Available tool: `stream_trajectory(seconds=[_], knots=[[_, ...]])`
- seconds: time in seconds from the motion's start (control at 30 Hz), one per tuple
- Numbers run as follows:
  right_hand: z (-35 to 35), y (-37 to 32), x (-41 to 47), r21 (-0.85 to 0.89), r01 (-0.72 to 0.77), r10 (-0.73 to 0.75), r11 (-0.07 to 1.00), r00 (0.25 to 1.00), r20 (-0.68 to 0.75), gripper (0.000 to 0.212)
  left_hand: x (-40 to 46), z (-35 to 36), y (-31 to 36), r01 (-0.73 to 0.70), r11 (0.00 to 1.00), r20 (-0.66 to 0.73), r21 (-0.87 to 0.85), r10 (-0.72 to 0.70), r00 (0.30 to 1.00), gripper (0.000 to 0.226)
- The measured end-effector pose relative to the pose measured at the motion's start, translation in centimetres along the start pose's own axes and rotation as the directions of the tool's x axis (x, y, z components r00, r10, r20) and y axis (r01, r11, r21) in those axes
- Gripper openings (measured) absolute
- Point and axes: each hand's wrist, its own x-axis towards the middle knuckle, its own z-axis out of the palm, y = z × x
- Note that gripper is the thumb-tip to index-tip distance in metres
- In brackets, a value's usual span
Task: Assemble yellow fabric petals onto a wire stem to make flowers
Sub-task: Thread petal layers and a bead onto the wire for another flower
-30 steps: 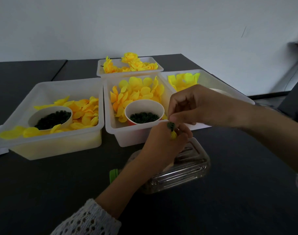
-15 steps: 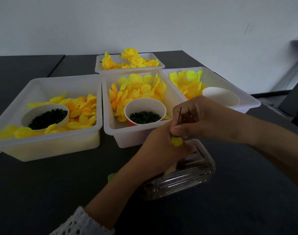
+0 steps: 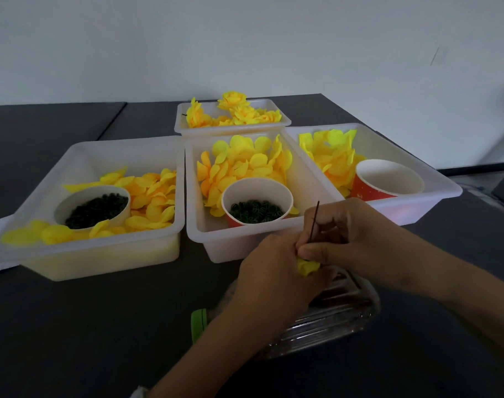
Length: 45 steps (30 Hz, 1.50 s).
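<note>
Between both hands, right hand pinches upright wire stem directly above yellow petals gripped by left hand.

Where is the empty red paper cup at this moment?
In the head view, the empty red cup stands in the right white bin, at its near end, beside the yellow petals and just beyond the right hand.

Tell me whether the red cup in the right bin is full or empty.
Apparently empty: the red cup shows only bare white inner wall; its bottom is hidden.
</note>
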Motion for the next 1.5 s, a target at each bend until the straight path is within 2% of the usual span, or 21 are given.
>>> stream_trajectory(seconds=[0.13,0.3,0.37,0.47,0.5,0.57,0.6,0.67,0.8,0.83,0.9,0.97,1.03,1.2,1.27,1.33,1.37,1.5], knots=[[0.4,0.1,-0.3,0.042,-0.019,0.020,0.999,0.999,-0.026,0.013,0.1,0.1,0.0,0.046,0.993,0.026,0.104,-0.049,0.998,0.026],[0.2,0.5,-0.8,0.073,-0.071,0.073,0.995,0.997,-0.034,0.013,-0.3,0.4,-0.3,0.128,0.964,-0.035,0.233,-0.123,0.992,0.042],[-0.5,0.5,-0.9,-0.011,-0.098,0.098,0.995,0.995,0.010,0.016,-0.3,0.4,-0.3,0.160,0.957,-0.042,0.243,-0.155,0.987,0.046],[-2.5,0.1,-0.2,-0.248,-0.089,0.128,0.965,0.981,0.143,0.015,-0.3,0.2,-0.1,0.202,0.954,-0.056,0.224,-0.194,0.979,0.048],[-3.3,-0.1,0.7,-0.308,-0.069,0.114,0.949,0.985,0.131,0.018,-0.3,0.1,0.0,0.222,0.949,-0.063,0.224,-0.213,0.975,0.042],[-4.7,0.3,3.5,-0.383,-0.016,0.022,0.924,1.000,0.012,0.024,-0.2,0.0,0.2,0.257,0.939,-0.064,0.227,-0.249,0.966,0.035],[-5.2,0.9,5.3,-0.443,0.009,-0.037,0.897,0.998,-0.055,0.021,-0.1,0.0,0.3,0.264,0.937,-0.057,0.230,-0.258,0.964,0.035],[-5.8,2.8,9.1,-0.648,0.003,-0.099,0.761,0.989,-0.111,0.016,-0.2,0.0,0.5,0.272,0.934,-0.046,0.231,-0.269,0.962,0.037],[-5.4,7.4,14.8,-0.914,-0.149,0.123,0.378,0.986,-0.110,0.049,-0.5,0.0,0.8,0.264,0.942,-0.067,0.205,-0.256,0.964,0.031],[-5.1,8.1,15.6,-0.936,-0.158,0.136,0.315,0.983,-0.120,0.051,-0.5,0.0,0.7,0.258,0.945,-0.073,0.203,-0.249,0.966,0.030],[-4.3,9.1,17.0,-0.937,-0.204,0.107,0.285,0.978,-0.180,0.046,-0.4,-0.1,0.6,0.248,0.948,-0.077,0.198,-0.237,0.968,0.030],[-3.9,9.6,18.0,-0.912,-0.265,0.062,0.314,0.964,-0.258,0.035,-0.3,-0.2,0.6,0.241,0.949,-0.083,0.204,-0.229,0.970,0.032],[-4.2,9.6,18.4,-0.877,-0.273,0.009,0.396,0.956,-0.293,0.025,-0.3,-0.2,0.4,0.229,0.952,-0.083,0.203,-0.217,0.973,0.032],[-7.1,6.0,17.1,-0.767,-0.104,-0.146,0.633,0.957,-0.251,0.010,-0.4,-0.2,0.4,0.227,0.953,-0.064,0.198,-0.219,0.974,0.030],[-8.0,3.3,15.6,-0.607,-0.085,-0.129,0.790,0.945,-0.301,0.009,-0.3,-0.2,0.5,0.233,0.952,-0.055,0.197,-0.227,0.972,0.028],[-8.6,0.4,13.5,-0.353,-0.034,-0.085,0.935,0.945,-0.315,0.012,-0.2,-0.1,0.3,0.244,0.948,-0.024,0.207,-0.244,0.969,0.029],[-8.8,-0.9,12.4,-0.224,-0.007,-0.066,0.975,0.946,-0.316,0.011,-0.1,-0.1,0.3,0.246,0.948,-0.013,0.204,-0.248,0.969,0.030],[-8.3,-4.4,8.3,0.163,0.032,0.004,0.986,0.976,-0.217,0.017,-0.1,-0.5,0.6,0.201,0.965,0.031,0.170,-0.209,0.977,0.041]])
